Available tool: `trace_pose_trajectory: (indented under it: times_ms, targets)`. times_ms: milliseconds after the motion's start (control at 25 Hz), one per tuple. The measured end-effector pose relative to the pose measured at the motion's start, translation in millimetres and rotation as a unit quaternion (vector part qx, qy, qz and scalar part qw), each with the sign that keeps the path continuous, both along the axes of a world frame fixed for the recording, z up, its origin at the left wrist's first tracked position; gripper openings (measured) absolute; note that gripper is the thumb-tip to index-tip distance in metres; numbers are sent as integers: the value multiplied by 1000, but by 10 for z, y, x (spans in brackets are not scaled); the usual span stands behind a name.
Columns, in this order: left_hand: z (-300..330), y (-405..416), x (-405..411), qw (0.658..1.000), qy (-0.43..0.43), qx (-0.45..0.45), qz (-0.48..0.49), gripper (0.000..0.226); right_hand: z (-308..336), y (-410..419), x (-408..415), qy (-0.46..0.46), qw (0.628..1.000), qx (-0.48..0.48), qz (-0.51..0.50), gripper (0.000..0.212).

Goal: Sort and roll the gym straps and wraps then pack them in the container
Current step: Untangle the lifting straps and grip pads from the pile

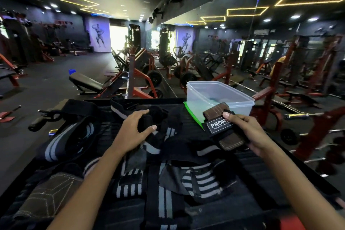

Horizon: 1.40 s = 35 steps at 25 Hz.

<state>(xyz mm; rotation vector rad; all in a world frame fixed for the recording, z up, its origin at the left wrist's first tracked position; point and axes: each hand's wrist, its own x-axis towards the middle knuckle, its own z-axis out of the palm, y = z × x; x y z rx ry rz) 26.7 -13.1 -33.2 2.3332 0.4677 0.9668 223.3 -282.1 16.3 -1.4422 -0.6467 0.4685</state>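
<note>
A heap of black wraps with grey and white stripes (164, 179) covers the dark ribbed surface in front of me. My left hand (134, 130) curls over a black rolled strap (149, 119) in the middle of the heap, thumb and fingers around it. My right hand (246, 132) grips a brown leather and black strap with a white logo label (217, 124), held just in front of the container. The clear plastic container (235, 99) stands at the far right of the surface on a green lid (190, 113).
A brown stitched leather pad (46, 196) lies at the near left. A black handle with a metal clip (43, 119) sits at the far left edge. Red gym machines, benches and a wall mirror fill the room beyond.
</note>
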Motion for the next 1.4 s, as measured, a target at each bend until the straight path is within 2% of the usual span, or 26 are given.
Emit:
trace_pose_trajectory:
  times_ms: [80,240,400,520,560,680,840,920,1040,1160,1320,1360,1400]
  targets:
    - [12,-58,33,1000,14,-10,-7,61,6,-242,112,0,999,2,-33,42]
    - [91,-289,140,998,-2,-43,-48,57,-119,-649,303,-16,996,-12,-92,69]
    - [144,-741,464,990,1,-73,-119,57,-257,-935,402,-11,990,-27,-137,68]
    - [142,-1086,762,986,-4,-82,-145,57,-307,-1076,438,-25,987,-38,-156,83]
    - [125,-1180,839,985,-2,-84,-151,57,-320,-1126,448,-25,985,-39,-166,81]
    - [3,-1338,948,982,21,-80,-170,58,-355,-1267,465,-16,982,-35,-186,55]
    - [-92,-1284,940,981,31,-71,-177,58,-418,-1374,526,-42,971,-83,-222,53]
    - [-97,-1274,925,981,37,-64,-180,60,-441,-1366,565,-91,953,-168,-236,46]
    - [-98,-1294,907,980,44,-51,-188,61,-509,-1267,595,-182,908,-265,-270,40]
    - [-100,-1286,899,980,40,-53,-188,60,-589,-1158,627,-317,848,-290,-311,37]
    - [-108,-1284,908,980,40,-43,-189,59,-588,-1118,621,-323,844,-273,-330,31]
    - [-113,-1286,908,980,43,-37,-191,60,-594,-1106,593,-344,825,-294,-337,30]
    - [-120,-1285,908,980,50,-26,-193,61,-607,-1094,565,-397,782,-324,-355,30]
